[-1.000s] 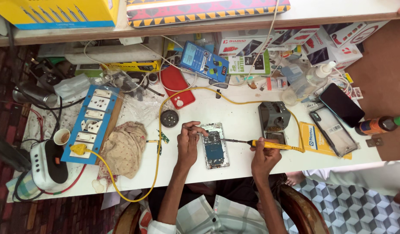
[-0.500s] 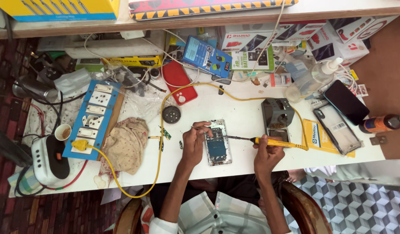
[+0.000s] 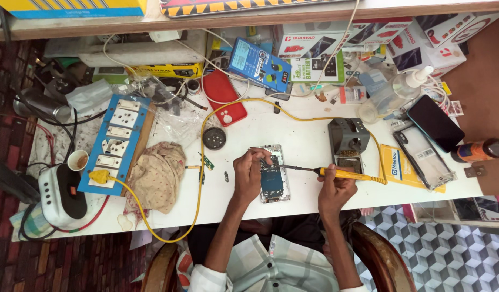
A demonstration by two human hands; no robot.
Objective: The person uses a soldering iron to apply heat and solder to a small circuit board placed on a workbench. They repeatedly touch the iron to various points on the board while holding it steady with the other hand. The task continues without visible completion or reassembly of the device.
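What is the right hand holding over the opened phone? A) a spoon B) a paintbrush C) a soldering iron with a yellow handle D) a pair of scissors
C: the right hand grips a soldering iron with a yellow handle, its thin metal tip pointing at the opened phone that the left hand steadies.

A yellow plastic-handled soldering iron (image 3: 341, 173) with a thin metal tip meets the opened phone's (image 3: 273, 174) bare metal frame on the smooth white table (image 3: 292, 130), crumpled cloth rag (image 3: 157, 176) at nine o'clock.
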